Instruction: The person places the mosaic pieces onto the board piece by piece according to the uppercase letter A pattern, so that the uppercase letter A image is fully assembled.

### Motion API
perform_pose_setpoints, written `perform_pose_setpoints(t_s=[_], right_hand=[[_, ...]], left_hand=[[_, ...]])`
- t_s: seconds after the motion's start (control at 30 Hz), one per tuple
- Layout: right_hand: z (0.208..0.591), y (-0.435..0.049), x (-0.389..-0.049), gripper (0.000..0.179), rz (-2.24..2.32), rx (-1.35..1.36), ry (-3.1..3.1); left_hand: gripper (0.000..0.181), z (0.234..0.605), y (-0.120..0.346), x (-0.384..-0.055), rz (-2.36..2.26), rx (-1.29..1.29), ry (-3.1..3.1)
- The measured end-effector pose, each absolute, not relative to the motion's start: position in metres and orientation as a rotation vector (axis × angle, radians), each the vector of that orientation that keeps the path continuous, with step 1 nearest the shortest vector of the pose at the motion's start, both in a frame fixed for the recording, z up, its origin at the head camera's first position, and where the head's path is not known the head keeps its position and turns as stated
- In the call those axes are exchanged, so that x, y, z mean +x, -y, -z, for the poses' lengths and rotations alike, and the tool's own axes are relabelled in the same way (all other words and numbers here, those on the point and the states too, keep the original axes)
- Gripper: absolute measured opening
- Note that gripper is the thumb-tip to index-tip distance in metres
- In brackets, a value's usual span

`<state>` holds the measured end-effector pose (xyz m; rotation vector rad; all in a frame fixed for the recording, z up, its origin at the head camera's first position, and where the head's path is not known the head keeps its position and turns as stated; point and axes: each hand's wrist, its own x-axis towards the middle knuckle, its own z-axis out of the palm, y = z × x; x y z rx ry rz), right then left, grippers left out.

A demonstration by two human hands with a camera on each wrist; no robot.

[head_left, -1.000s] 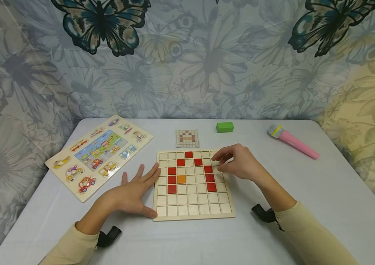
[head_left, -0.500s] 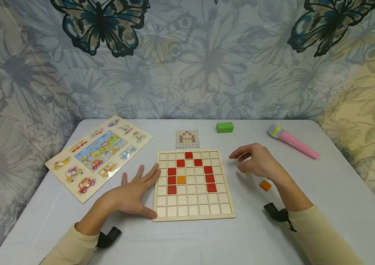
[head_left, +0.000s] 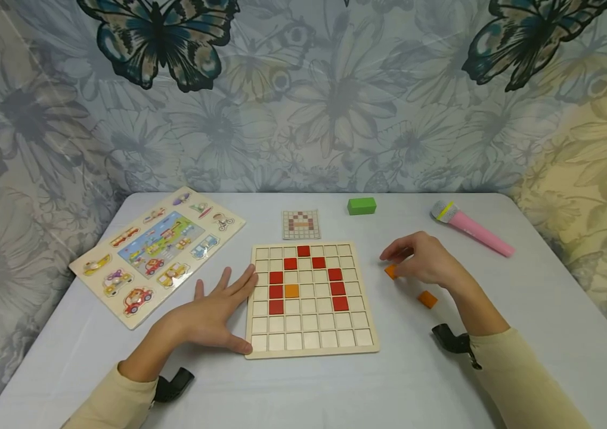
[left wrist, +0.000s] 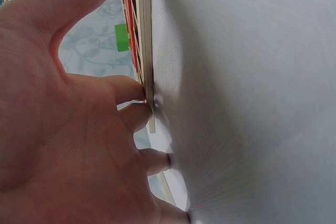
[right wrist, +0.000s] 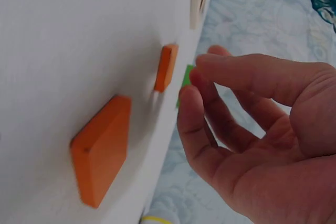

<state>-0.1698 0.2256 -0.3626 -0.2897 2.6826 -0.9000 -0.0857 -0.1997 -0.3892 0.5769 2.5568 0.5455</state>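
Observation:
My left hand (head_left: 209,314) lies with spread fingers against the left edge of a wooden grid board (head_left: 311,351), thumb at the near corner. Red tiles (head_left: 338,288) form an arch in the grid, and one orange tile (head_left: 291,291) sits inside it. To the right of the board, my right hand (head_left: 426,259) hovers over a loose orange tile (head_left: 390,271). Its fingers are loosely bent, and the right wrist view shows them apart from both tiles with nothing between them. A second orange tile (right wrist: 102,153) lies on the table nearer the right wrist.
A small pattern card (head_left: 300,225) lies behind the board. Farther back are a green block (head_left: 361,206) and a pink toy microphone (head_left: 475,229). A vehicle picture puzzle (head_left: 160,256) lies at the left. Patterned cloth rises behind the white table (head_left: 309,393).
My right hand has moved from the board's right edge to the right, over the loose orange tiles, which have come into sight. The left hand stays at the board's edge.

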Motion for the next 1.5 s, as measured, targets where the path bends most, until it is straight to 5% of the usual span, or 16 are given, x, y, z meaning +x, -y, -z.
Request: perform_pose_setpoints(t_s=[1.5], right_hand=[[0.37,-0.229,-0.173,0.029,0.853,-0.289,-2.663]], left_hand=[[0.129,0.39,0.201,-0.085,-0.559,0.594,-2.56]])
